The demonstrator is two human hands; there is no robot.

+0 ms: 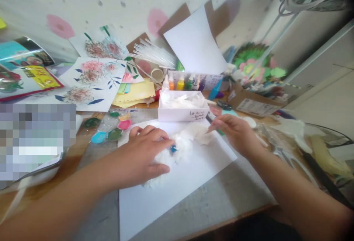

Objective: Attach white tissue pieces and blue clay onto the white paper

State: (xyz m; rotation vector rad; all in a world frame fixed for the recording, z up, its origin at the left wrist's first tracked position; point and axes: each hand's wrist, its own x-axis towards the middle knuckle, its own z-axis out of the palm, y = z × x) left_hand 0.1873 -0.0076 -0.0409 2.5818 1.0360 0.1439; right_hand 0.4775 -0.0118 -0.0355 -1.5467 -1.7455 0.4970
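A sheet of white paper [149, 211] lies on the grey work surface, with fluffy white tissue or cotton [188, 141] bunched across it. Over the left part of the fluff, my left hand [146, 152] is open, thumb and index finger apart. Its index fingertip touches or nearly touches a small blue piece [173, 148] in the fluff. My right hand [235, 132] pinches the thin right end of the white material. A dark object [210, 117] shows by its fingertips; whether the hand holds that too is unclear.
Behind the paper stands a white box [182, 113] of white tissue, with paint bottles [180, 84] behind it. Paint pots [114, 134] sit to the left, near floral paintings [91, 82]. Scissors [279, 150] lie right of my right hand, below a cardboard box [254, 102].
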